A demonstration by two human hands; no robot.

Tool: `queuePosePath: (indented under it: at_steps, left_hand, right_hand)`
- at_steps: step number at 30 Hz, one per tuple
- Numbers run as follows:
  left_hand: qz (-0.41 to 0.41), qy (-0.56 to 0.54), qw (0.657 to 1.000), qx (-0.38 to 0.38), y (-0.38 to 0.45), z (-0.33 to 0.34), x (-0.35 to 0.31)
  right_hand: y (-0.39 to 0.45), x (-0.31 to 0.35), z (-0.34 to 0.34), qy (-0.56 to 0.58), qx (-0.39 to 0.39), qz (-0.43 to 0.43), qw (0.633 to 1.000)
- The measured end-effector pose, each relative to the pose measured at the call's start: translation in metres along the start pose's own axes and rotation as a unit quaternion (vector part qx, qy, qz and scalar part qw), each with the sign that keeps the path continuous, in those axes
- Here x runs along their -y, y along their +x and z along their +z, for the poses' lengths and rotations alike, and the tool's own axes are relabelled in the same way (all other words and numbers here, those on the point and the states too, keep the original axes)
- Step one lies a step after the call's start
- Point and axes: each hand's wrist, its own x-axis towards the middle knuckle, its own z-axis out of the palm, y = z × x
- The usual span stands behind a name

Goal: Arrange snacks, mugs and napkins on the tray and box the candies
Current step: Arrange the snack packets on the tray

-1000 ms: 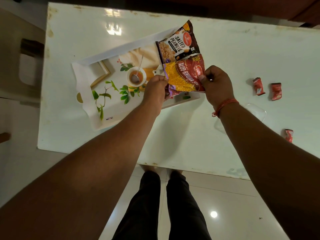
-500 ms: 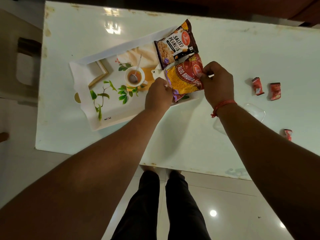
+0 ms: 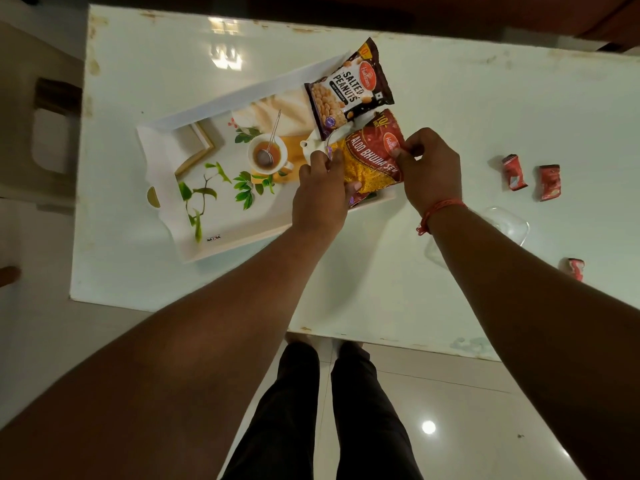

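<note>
At the left of the white table point(image 3: 381, 278) lies the printed tray point(image 3: 162, 188), turned at a slant, its left half still bare of mugs or napkins; the teacup and leaves on it are only its picture. Further right, at the tray's right end, the salted peanuts packet point(image 3: 349, 90) rests partly on the far rim, its long axis running up and to the right, top edge pointing away from the person. Just below it the left hand point(image 3: 320, 199) pinches the lower left edge of the aloo bhujia sev packet point(image 3: 372, 161), and the right hand point(image 3: 431, 171) pinches its right edge, both closed on the packet. That packet sits over the tray's right end, tilted like the peanuts, its long axis running from lower left to upper right and its top corner tucked against the peanuts. The likely trouble is that it overhangs the near rim; released so, it could slide off onto the table, or nudge the peanuts over the far rim. Right of the hands a clear candy box point(image 3: 509, 225) is partly hidden behind the right forearm, and three red candies point(image 3: 514, 172) lie loose and well apart from it, not yet boxed.
</note>
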Motion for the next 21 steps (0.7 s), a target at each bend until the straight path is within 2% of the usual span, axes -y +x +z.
queuePosePath:
  at_steps: [4, 11, 16, 21]
  left_hand:
    - [0.0, -0.007, 1.0, 0.004, -0.003, -0.003, 0.003]
    - [-0.004, 0.053, 0.998, -0.019, -0.021, -0.029, 0.021]
    - [0.029, 0.118, 0.991, -0.047, -0.039, -0.077, 0.055]
    - [0.016, 0.136, 0.989, -0.052, -0.058, -0.134, 0.114]
  right_hand:
    - [-0.003, 0.0, -0.001, -0.01, -0.006, 0.007, 1.0]
    - [-0.025, 0.021, 0.0, -0.136, -0.051, -0.097, 0.985]
    - [-0.048, 0.063, 0.003, -0.274, 0.035, -0.188, 0.943]
    - [-0.073, 0.125, 0.033, -0.338, 0.113, -0.226, 0.907]
